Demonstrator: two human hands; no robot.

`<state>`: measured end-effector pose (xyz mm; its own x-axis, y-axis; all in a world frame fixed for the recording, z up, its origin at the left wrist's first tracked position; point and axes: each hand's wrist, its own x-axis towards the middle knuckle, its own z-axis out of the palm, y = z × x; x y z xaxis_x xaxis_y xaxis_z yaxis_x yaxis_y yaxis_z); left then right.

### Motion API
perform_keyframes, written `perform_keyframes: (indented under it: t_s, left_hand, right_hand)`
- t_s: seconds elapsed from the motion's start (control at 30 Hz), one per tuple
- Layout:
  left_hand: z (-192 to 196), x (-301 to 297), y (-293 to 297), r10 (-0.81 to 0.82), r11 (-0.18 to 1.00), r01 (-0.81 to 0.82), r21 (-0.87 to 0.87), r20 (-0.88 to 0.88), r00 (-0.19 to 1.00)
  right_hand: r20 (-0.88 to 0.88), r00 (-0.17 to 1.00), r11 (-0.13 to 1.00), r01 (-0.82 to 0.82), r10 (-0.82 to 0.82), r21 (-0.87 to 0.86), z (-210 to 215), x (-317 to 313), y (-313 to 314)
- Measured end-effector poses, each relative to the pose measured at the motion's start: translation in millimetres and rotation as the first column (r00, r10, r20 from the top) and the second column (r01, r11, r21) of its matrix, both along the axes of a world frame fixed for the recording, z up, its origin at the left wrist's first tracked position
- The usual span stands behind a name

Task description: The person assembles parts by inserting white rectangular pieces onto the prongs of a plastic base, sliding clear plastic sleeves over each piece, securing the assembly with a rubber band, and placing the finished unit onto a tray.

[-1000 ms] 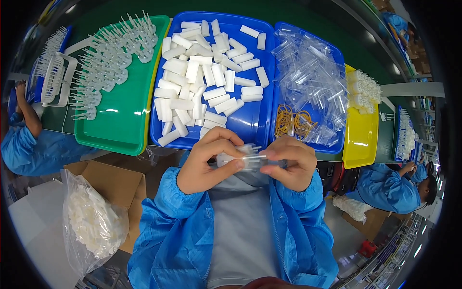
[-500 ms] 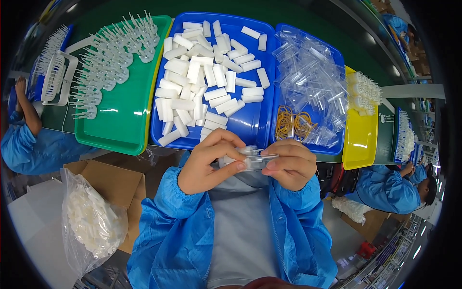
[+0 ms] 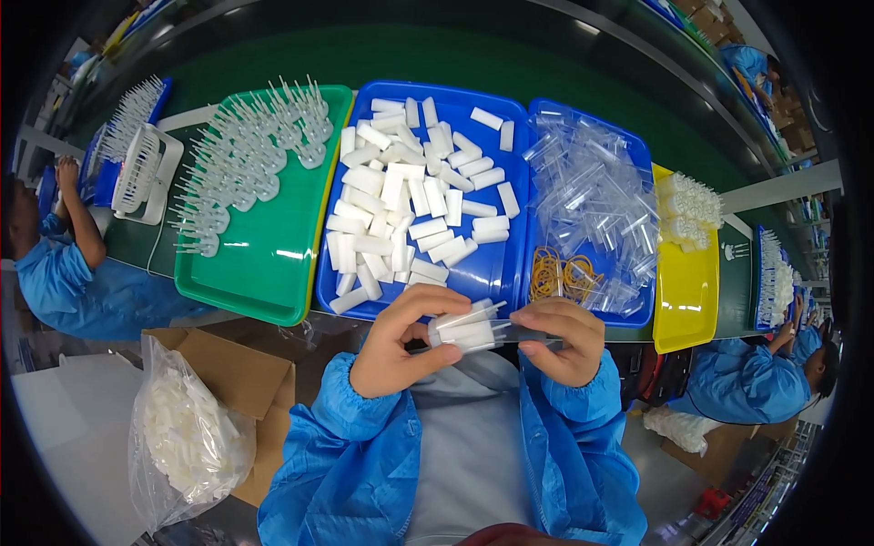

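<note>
Here, in the head view, both hands meet just below the near edge of the tabletop [image 3: 510,55], above the person's lap. The left hand [image 3: 401,350] has its grip closed narrow, thumb under and fingers curled over a small bundle of white plastic pieces [image 3: 466,329], short and blocky, packed in a clear sleeve. The right hand [image 3: 563,338] pinches the other end of the same bundle, fingertips tight on a thin clear stick that juts from it; whether that stick is a separate part I cannot tell

Just beyond the hands lies a blue tray [image 3: 487,273] heaped with white oblong caps [image 3: 410,205], matte and smooth. Beside it on the right a second blue tray [image 3: 637,314] holds glossy clear tubes [image 3: 592,196] in a loose pile and a small nest of tan rubber bands [image 3: 563,275]. To the left a green tray [image 3: 264,264] carries rows of clear spiked pieces on round bases [image 3: 246,164]. A yellow tray [image 3: 683,291] sits at the right with white parts at its far end

Lower left, an open cardboard box [image 3: 238,382] stands beside a clear plastic bag [image 3: 187,437] stuffed with white pieces. Other people in blue coats work at both sides
</note>
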<state>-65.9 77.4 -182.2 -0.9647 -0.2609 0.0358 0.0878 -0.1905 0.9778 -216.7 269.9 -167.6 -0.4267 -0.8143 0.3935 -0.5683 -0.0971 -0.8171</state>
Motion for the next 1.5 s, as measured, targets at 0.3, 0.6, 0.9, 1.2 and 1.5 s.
perform_keyframes:
  t_s: [0.3, 0.6, 0.9, 1.2, 1.5]
  left_hand:
    - [-38, -3, 8, -0.172, 0.481, 0.334, 0.811, -0.287, 0.942]
    - [-50, -9, 21, -0.319, 0.227, 0.393, 0.891, -0.314, 0.894]
    - [-56, 1, 28, -0.278, 0.320, 0.272, 0.908, -0.184, 0.943]
    - [-31, -2, 0, -0.250, 0.548, 0.352, 0.759, -0.253, 0.934]
    - [-24, 12, -31, 0.170, 0.647, 0.046, 0.761, -0.203, 0.964]
  right_hand:
    - [-0.166, 0.986, 0.982, -0.001, -0.030, -0.187, 9, 4, -17]
    - [-0.140, 0.988, 0.981, -0.084, 0.060, -0.176, 12, 11, -31]
    - [-0.057, 0.984, 0.968, -0.177, 0.170, -0.177, 10, 20, -40]
    - [0.069, 0.994, 0.992, -0.079, 0.086, -0.098, 6, -12, -32]
    - [-0.607, 0.688, 0.790, 0.594, -0.398, 0.155, 2, -53, -16]
